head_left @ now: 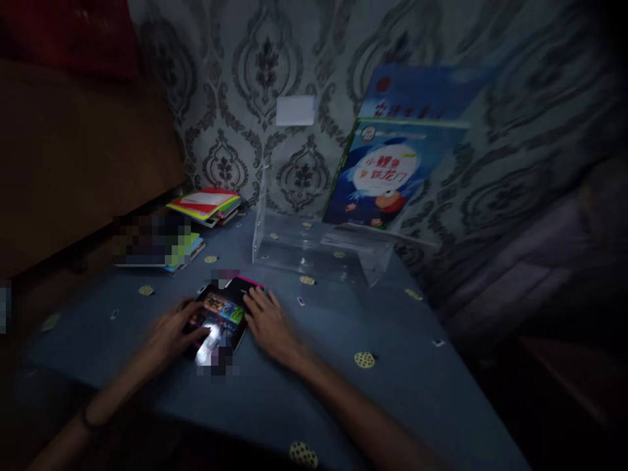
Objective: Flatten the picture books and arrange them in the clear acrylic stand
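Note:
A dark glossy book (230, 307) with colourful pictures on its cover lies on the table, a bright glare across its lower part. My left hand (171, 330) grips the book's left side, its thumb over the cover; some of its fingers are hard to make out. Along the right edge rests my right hand (269, 320), fingers stretched out and lying flat, the tips touching the cover near the upper right corner. Parts of the cover are pixelated.
A clear acrylic stand (304, 252) is behind the book. To its right, a blue picture book (377, 170) leans upright. Stacked books (206, 203) and a partly pixelated pile (184, 252) lie at the left. Patterned wallpaper backs the blue table (333, 340).

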Demonstrator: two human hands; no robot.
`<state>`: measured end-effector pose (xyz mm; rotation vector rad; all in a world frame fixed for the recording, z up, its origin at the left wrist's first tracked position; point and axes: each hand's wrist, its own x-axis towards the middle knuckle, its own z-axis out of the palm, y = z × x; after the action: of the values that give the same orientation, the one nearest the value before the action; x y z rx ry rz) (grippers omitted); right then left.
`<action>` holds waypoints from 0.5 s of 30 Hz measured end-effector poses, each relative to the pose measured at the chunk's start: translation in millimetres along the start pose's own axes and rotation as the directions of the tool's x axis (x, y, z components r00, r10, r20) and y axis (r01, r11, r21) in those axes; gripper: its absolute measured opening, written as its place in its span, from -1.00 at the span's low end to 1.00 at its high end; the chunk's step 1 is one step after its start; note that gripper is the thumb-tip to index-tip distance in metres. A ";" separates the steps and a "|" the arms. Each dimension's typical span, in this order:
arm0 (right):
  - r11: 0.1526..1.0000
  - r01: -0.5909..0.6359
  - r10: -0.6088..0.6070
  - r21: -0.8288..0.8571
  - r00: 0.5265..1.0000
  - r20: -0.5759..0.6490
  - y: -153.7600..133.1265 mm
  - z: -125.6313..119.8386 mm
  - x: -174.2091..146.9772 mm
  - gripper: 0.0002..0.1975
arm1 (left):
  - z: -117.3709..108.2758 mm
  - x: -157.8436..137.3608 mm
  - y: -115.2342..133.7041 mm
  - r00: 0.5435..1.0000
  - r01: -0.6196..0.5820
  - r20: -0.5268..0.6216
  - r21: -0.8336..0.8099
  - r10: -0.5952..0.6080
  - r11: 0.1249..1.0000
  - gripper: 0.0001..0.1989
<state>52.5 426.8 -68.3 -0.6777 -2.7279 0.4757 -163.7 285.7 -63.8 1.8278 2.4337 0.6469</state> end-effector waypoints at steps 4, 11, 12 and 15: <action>0.996 0.085 -0.084 -0.023 0.996 0.021 -4.9 -3.5 -18.1 -0.55 | 7.5 12.5 -12.8 0.999 0.054 0.000 -0.191 -0.055 0.980 -0.51; 0.991 0.133 -0.135 0.021 0.988 0.074 -5.5 -19.9 -37.7 -0.55 | -9.6 19.2 -22.2 0.976 0.202 0.192 -0.604 -0.106 0.771 -0.31; 0.991 0.132 -0.133 0.028 0.988 0.077 -4.0 -20.0 -38.1 -0.55 | -13.9 16.5 -22.3 0.969 0.223 0.226 -0.626 -0.100 0.747 -0.35; 0.990 0.131 -0.134 0.045 0.988 0.076 2.1 -15.1 -37.4 -0.54 | -24.9 5.8 -18.2 0.930 0.332 0.347 -0.657 -0.120 0.677 -0.43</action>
<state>90.3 413.9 -62.8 -0.4735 -2.8057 0.5348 -188.8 279.3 -45.9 1.1721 1.7931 1.0337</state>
